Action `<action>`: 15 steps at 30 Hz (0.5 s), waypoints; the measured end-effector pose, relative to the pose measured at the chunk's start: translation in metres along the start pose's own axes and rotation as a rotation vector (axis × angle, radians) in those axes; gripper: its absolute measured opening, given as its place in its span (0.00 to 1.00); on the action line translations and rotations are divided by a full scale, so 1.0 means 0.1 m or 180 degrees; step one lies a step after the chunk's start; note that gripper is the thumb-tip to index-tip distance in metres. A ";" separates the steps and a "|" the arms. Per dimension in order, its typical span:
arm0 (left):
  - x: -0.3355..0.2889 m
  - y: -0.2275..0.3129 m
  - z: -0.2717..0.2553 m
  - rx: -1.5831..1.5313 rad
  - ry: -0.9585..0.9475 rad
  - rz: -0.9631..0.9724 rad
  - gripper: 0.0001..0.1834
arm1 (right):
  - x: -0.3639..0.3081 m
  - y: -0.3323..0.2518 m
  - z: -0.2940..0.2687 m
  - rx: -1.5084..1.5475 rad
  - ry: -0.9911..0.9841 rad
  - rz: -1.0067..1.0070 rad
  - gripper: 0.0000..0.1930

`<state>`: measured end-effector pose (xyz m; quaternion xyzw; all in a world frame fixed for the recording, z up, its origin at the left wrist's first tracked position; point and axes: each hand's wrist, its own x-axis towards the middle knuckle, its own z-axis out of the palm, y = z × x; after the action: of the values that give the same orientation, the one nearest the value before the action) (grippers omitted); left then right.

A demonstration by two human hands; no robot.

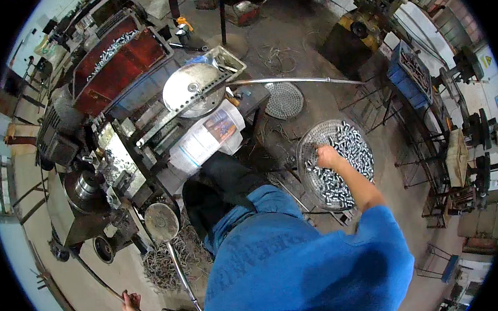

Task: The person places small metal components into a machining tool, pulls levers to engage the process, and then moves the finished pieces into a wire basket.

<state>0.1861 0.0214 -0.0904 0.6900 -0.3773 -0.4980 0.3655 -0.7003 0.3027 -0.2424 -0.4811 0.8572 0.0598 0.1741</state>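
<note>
My right hand (328, 156) is over a round perforated metal tray (310, 139) on my right. Its fingers are drawn together at the tray's left part; whatever they hold is hidden. Many small shiny cylindrical metal parts (353, 151) fill the tray's right and near portions. At the lower left, my left hand (132, 299) has its fingers curled beside a thin dark rod (101, 281). Whether it grips this rod is not clear. Right of that hand, a metal bar (179, 270) runs up to a round metal disc (162, 222).
A machine with a round metal plate (182, 91) and a perforated bar stands ahead left, with a printed sheet (206, 138) beside it. Behind is a red bin (120, 64) of metal parts. A blue crate (406, 73) stands far right. Metal shavings (173, 264) lie at lower left.
</note>
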 end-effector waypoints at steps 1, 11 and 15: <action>0.00 -0.03 -0.04 0.0221 0.0118 0.0032 0.20 | 0.01 -0.01 -0.03 0.0040 0.0046 0.0034 0.12; -0.80 1.37 1.57 0.1958 0.0160 0.1951 0.16 | 0.01 -1.47 -1.39 0.2407 0.0890 -0.1522 0.21; -1.07 1.49 2.60 0.0915 -0.0958 0.1610 0.14 | 0.10 -2.95 -1.86 0.2894 0.0691 -0.3528 0.23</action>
<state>-0.1111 0.0153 0.0230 0.5376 -0.6529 -0.4295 0.3166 -0.5007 0.0883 -0.0530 -0.7281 0.4399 -0.4477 0.2755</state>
